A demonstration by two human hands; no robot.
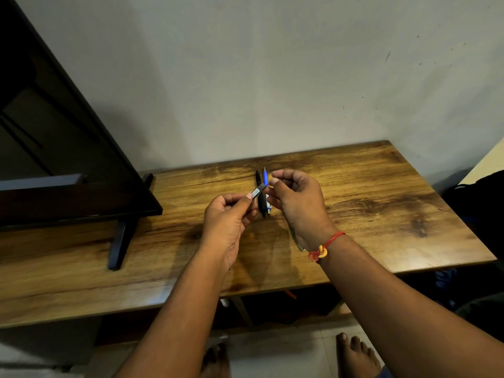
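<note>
Over wooden table (381,203), grip of left hand (226,216) tight on a dark stick (262,187), label (255,192) illegible; right hand (294,200) grip unclear.

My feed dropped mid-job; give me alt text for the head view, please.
Left hand and right hand hold a small grey pen-like piece between them above a wooden table. A black pen and a blue pen lie side by side beneath it; a dark screen stands at the left.
</note>
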